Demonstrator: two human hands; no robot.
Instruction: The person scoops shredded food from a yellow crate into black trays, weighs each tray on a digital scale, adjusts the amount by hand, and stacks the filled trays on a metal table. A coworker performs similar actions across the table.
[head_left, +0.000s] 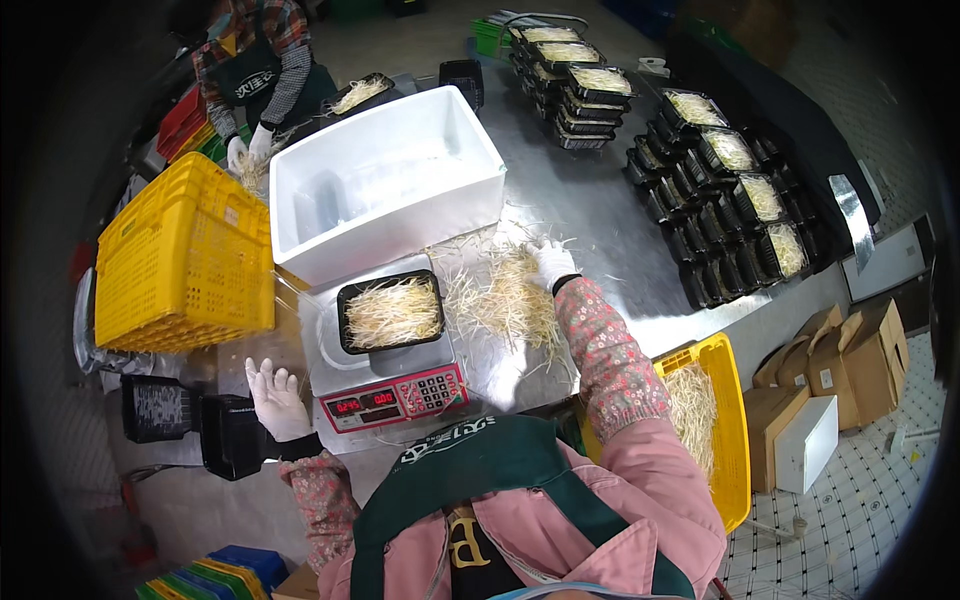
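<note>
My left hand (277, 401), in a white glove, is raised palm up beside the scale, fingers apart and holding nothing. My gloved right hand (553, 264) touches the far right side of a loose pile of bean sprouts (510, 296) on the metal table. Whether strands are pinched under its fingers is hidden. Between my hands stands a digital weighing scale (319, 375) with a red keypad panel and lit digits. On its plate rests a black plastic tray (341, 319), filled with bean sprouts (394, 311).
A white foam box (390, 225) stands behind the scale, with yellow crates (187, 262) to its left. Black trays (225, 435) lie at left. Filled trays are stacked at right (705, 202) and back (592, 105). A yellow sprout crate (731, 450) is by my right arm. Across the table, a co-worker's gloved hands (251, 148) handle sprouts.
</note>
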